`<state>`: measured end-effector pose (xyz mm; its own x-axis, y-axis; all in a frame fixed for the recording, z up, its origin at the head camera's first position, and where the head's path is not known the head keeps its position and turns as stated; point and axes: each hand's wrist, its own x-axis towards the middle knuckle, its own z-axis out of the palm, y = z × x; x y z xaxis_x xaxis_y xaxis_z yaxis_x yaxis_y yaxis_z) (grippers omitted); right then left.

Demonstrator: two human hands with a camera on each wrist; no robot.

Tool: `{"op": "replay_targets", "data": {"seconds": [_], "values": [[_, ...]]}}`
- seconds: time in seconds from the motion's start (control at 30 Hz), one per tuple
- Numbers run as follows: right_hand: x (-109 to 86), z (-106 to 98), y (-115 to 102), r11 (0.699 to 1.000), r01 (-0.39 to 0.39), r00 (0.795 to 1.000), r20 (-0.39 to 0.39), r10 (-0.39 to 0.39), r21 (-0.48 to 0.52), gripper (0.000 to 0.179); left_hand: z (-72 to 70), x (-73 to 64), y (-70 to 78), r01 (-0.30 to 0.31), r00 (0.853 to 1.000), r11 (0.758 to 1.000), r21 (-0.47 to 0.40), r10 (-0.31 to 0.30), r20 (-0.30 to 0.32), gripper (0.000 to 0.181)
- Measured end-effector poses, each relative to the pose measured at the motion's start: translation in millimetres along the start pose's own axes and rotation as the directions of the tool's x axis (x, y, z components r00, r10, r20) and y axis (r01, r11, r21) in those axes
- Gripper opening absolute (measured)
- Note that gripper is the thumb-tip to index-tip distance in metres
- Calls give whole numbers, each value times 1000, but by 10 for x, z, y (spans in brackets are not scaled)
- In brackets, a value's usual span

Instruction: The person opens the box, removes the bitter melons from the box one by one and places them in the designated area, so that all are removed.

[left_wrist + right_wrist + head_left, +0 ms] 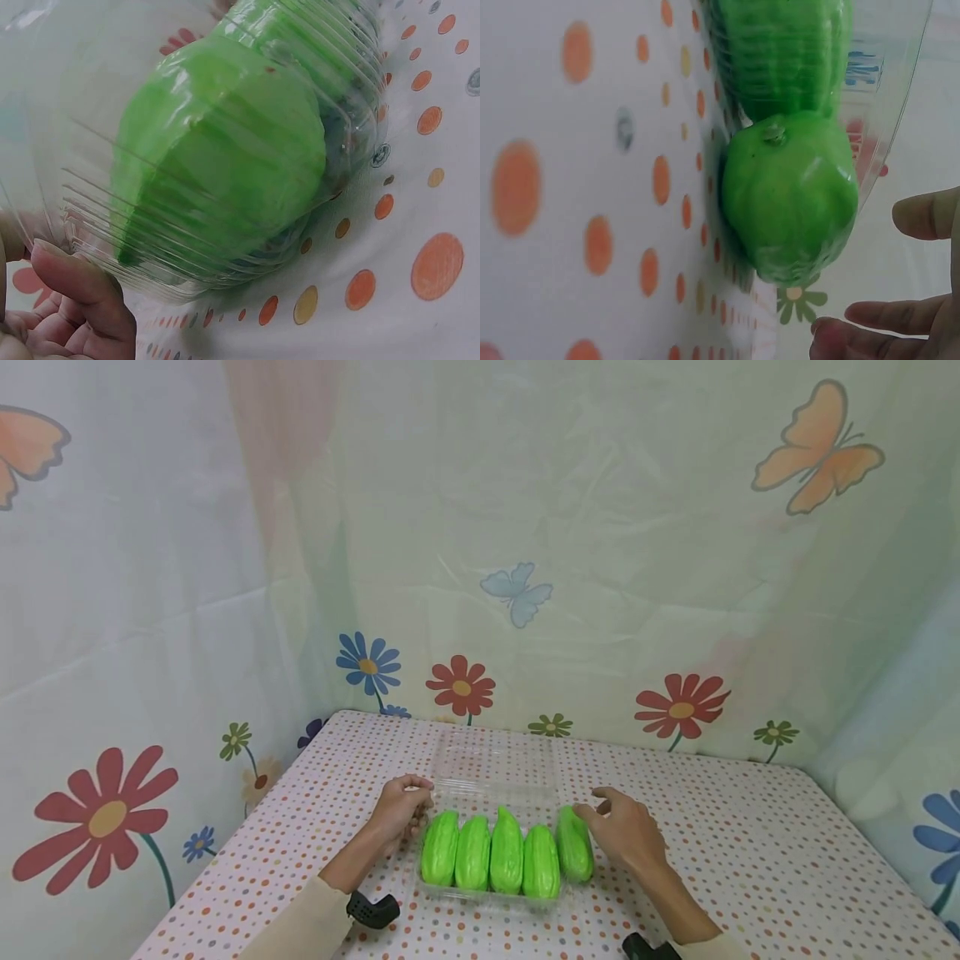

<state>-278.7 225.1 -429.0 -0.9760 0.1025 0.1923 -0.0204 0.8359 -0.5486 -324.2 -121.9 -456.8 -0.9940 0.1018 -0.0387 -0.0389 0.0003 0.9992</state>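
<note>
A clear plastic clamshell box [487,893] lies on the table with several bright green, ridged, cucumber-like vegetables [472,853] side by side in it. My left hand [405,810] is at the box's left side. In the left wrist view its thumb [75,281] and a finger pinch the clear rim. One more green vegetable [574,845] lies outside, against the box's right wall. My right hand [626,831] hovers to its right, fingers spread. The right wrist view shows a gap between those fingers [922,214] and the vegetable's end [791,195].
The box's clear lid [495,760] is folded back flat behind it. A dotted cloth [750,860] covers the table. Printed curtains [600,568] with flowers and butterflies stand behind and at both sides. Black straps with cameras [373,910] sit at the wrists.
</note>
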Motion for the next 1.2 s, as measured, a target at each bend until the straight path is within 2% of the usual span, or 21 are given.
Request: {"op": "replay_targets", "data": {"seconds": [0.2, 0.4, 0.57, 0.93, 1.2], "values": [[-12, -25, -97, 999, 36, 999, -21, -36, 17, 65, 8, 6, 5, 5, 1000, 1000, -7, -5, -4, 36], [-33, -22, -210, 998, 57, 997, -59, -55, 33, 53, 11, 8, -1, 1, 1000, 1000, -6, -1, -3, 36], [-60, -20, -312, 993, 106, 991, -91, -102, 42, 45, 8, -4, 1, 3, 1000, 1000, 4, -3, -7, 36], [-86, 9, -497, 984, 166, 986, -7, -166, 57, 41, 19, -15, 22, 0, 1000, 1000, -3, 0, 6, 36], [-89, 64, -614, 976, 190, 981, 11, -192, 104, 37, 20, -6, 14, 1, 1000, 1000, -8, -1, 3, 37]]}}
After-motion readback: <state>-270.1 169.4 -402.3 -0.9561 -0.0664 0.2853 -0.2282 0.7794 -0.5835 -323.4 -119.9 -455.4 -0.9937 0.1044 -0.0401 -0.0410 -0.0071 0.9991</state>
